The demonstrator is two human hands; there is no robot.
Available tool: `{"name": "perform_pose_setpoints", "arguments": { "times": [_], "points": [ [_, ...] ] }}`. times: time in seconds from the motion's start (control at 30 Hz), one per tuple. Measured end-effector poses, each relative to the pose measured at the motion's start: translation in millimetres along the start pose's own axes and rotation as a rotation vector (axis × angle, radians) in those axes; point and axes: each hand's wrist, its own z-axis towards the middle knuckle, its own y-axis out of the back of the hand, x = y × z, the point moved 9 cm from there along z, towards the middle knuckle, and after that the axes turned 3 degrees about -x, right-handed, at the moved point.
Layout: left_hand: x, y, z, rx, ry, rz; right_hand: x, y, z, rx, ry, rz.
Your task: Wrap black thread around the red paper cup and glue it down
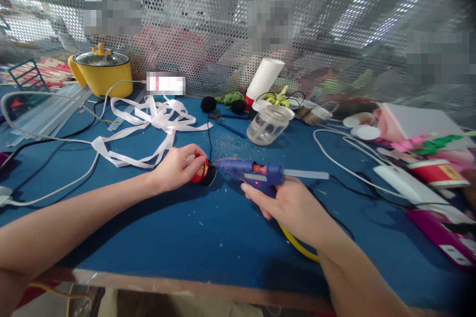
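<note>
My left hand [180, 166] is closed on a small red paper cup [199, 174] with gold markings, lying tilted near the table's middle. Black cord covers one end of the cup, and a strand [209, 141] of it runs back toward a black yarn ball [208, 104]. In my right hand [292, 203] is a blue hot glue gun [241, 172], its small red light lit. The gun's nozzle points left and meets or nearly meets the cup beside my left fingertips. A translucent glue stick [307, 174] sticks out of its rear.
Behind my hands lie tangled white ribbon [156, 119], blue-handled pliers [228, 126] and a clear plastic jar [268, 126]. A yellow pot [111, 77] stands back left. White cables, a power strip [409, 188] and a purple box [442, 237] occupy the right. Perforated metal mesh [208, 20] closes the back.
</note>
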Motion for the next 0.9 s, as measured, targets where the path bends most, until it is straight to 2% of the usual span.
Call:
{"name": "perform_pose_setpoints", "arguments": {
  "times": [0.43, 0.6, 0.8, 0.9],
  "points": [
    [0.2, 1.2, 0.0, -0.006, -0.004, -0.013, 0.3, 1.7, -2.6, -0.004, -0.022, -0.032],
    [1.0, 0.8, 0.2, 0.008, 0.013, -0.025, -3.0, 1.4, -3.9, 0.042, -0.06, -0.002],
    [4.2, 2.0, 0.0, -0.011, 0.029, -0.019, -8.8, 28.2, 5.8, -0.017, -0.02, 0.182],
    [8.5, 1.2, 0.3, -0.015, 0.054, -0.036, -15.5, 51.4, 19.7, -0.118, -0.001, 0.365]
  ]
}}
